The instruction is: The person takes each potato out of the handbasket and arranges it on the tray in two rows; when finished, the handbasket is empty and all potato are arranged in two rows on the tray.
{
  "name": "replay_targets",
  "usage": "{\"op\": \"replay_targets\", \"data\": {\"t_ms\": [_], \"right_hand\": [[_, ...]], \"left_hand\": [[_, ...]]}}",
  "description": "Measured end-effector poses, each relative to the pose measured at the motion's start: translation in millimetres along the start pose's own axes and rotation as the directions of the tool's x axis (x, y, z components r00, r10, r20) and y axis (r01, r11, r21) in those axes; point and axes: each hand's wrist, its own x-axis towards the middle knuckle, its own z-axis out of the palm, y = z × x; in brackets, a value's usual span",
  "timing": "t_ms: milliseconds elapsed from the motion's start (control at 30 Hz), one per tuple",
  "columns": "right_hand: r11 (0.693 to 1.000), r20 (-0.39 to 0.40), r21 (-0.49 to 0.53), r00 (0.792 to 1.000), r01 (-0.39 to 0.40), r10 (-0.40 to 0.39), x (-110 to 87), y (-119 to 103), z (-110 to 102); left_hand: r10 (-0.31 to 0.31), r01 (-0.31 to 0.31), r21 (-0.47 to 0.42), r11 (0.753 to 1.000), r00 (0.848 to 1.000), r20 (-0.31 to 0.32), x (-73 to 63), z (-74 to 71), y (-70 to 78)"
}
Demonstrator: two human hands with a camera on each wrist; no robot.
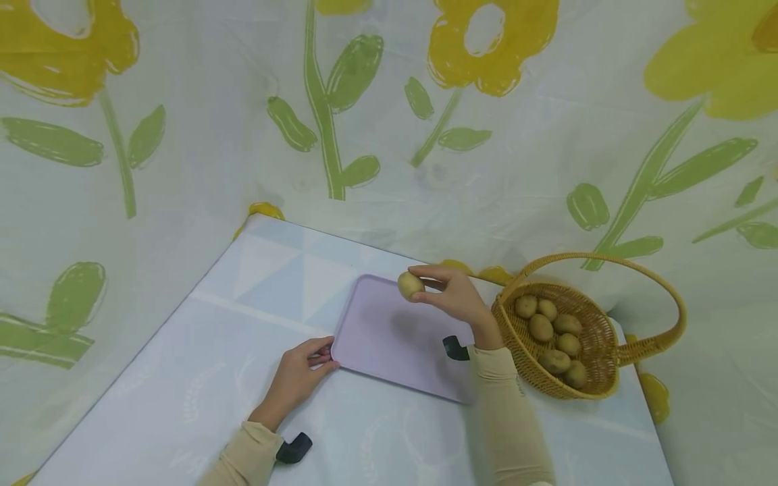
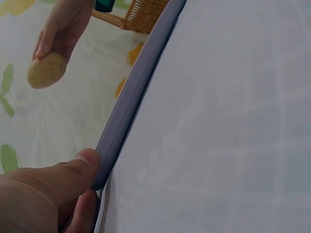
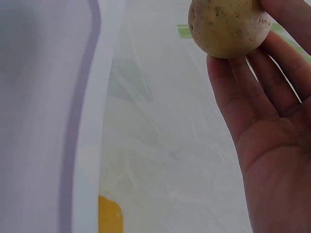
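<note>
My right hand (image 1: 452,295) pinches a potato (image 1: 410,286) between thumb and fingertips, held above the far part of a light purple tray (image 1: 389,337). Seen from the right wrist, the potato (image 3: 228,26) is round and pale yellow with small dark specks. At the tray's near left corner, my left hand (image 1: 299,373) grips the rim. The left wrist view shows the thumb (image 2: 87,158) on the rim and the fingers curled below it. No food lies on the tray, only the shadow of the right hand.
To the right of the tray stands a wicker basket (image 1: 507,337) with a tall arched handle (image 1: 671,297). Several potatoes (image 1: 541,327) lie inside it. The table (image 1: 243,324) has a pale blue and white cover, and a flower-printed cloth (image 1: 377,229) hangs behind it.
</note>
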Motion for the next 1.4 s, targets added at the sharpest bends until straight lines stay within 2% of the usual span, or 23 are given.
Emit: {"op": "replay_targets", "data": {"t_ms": [300,667,1133,1400], "right_hand": [[0.999,0.022,0.04,1.0,-0.021,0.02,13.3,14.2,19.4],[0.997,0.021,-0.01,0.996,-0.082,0.082,27.4,23.3,34.8],[0.996,0.051,-0.069,0.997,-0.061,0.064,41.7,33.1,47.3],[0.99,0.052,-0.092,0.993,-0.104,0.109,48.3,37.9,51.8]], "left_hand": [[-0.002,0.002,0.007,1.0,1.0,-0.008,0.6,1.9,-0.7],[-0.011,0.011,0.003,1.0,1.0,-0.009,0.3,2.0,-2.3],[0.004,-0.003,0.016,1.0,1.0,-0.016,0.5,1.9,0.8],[-0.01,0.011,0.014,1.0,1.0,-0.014,0.5,2.0,0.5]]}}
